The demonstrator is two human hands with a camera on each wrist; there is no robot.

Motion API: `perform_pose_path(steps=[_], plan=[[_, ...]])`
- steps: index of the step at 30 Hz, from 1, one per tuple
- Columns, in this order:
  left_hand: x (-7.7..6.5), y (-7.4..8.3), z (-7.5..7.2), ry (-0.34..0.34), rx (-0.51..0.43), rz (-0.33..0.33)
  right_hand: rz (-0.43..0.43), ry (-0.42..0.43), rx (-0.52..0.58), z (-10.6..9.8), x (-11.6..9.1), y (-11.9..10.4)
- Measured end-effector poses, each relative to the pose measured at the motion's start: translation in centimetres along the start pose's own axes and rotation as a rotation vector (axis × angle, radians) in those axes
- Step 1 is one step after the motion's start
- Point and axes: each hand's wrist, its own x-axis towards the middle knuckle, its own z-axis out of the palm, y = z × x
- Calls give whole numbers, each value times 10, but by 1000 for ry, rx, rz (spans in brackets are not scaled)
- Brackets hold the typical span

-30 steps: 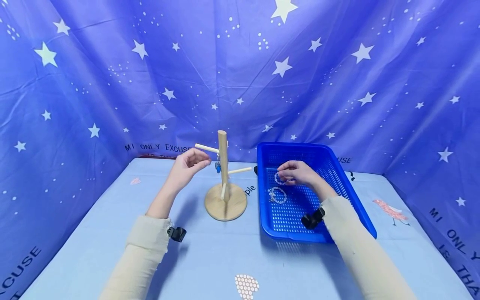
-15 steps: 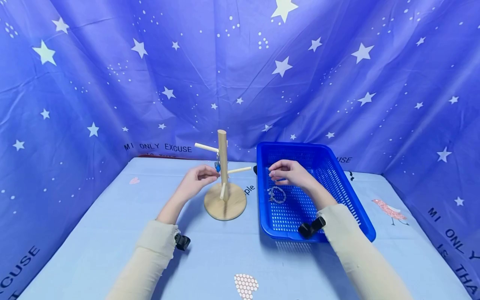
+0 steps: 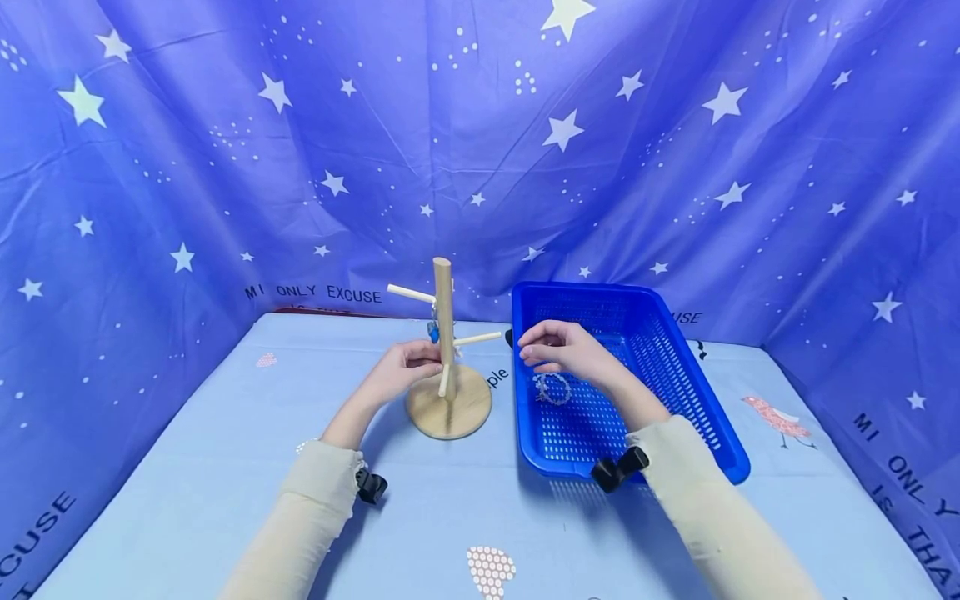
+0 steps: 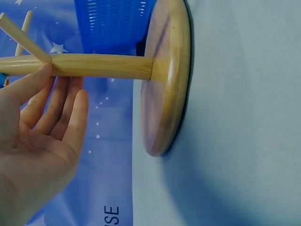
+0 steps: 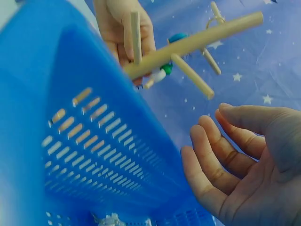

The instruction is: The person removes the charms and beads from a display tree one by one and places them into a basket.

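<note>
A wooden stand (image 3: 444, 312) with a round base and several side pegs stands left of the blue basket. My left hand (image 3: 401, 371) holds its post below the upper peg. In the left wrist view, the thumb lies against the post (image 4: 103, 66) and the fingers reach behind it. Small trinkets hang on the stand, including a blue one (image 3: 433, 332); a green bead (image 5: 166, 69) shows in the right wrist view. Over the basket's left side hovers my right hand (image 3: 570, 350), fingers loosely bent and holding nothing. Below it lies a clear beaded bracelet (image 3: 553, 389).
The blue perforated basket (image 3: 637, 475) takes up the right of the light blue table (image 3: 420, 517). A star-patterned curtain (image 3: 480, 150) hangs behind and along both sides. Part of a dark red edge (image 3: 330, 312) shows at the back left.
My left hand has moved down and right from beside the upper peg onto the stand's post. My right hand has shifted left, from among the bracelets toward the basket's left rim.
</note>
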Motion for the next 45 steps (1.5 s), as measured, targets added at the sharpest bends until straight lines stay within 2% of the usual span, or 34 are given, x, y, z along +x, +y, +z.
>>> perform_pose_path(steps=[5,10,19,24,30,36,45], plan=[[1,-1,1,-25,27,6,-30,-16,12,9,-2,-9],[4,-1,1,-46,6,4,-44,-21,15,19,-4,-18],[1,-1,2,-27,-9,15,-98,-34,-8,44,-5,-33],[-1,0,3,23,-10,16,-156,-8,-18,56,-1,-38],[-1,2,7,104,-9,4,-213,75,-8,69,7,-44],[-2,6,11,158,33,-24,-223,154,15,80,11,-49],[-3,6,15,207,54,-9,-227,233,32,86,19,-48]])
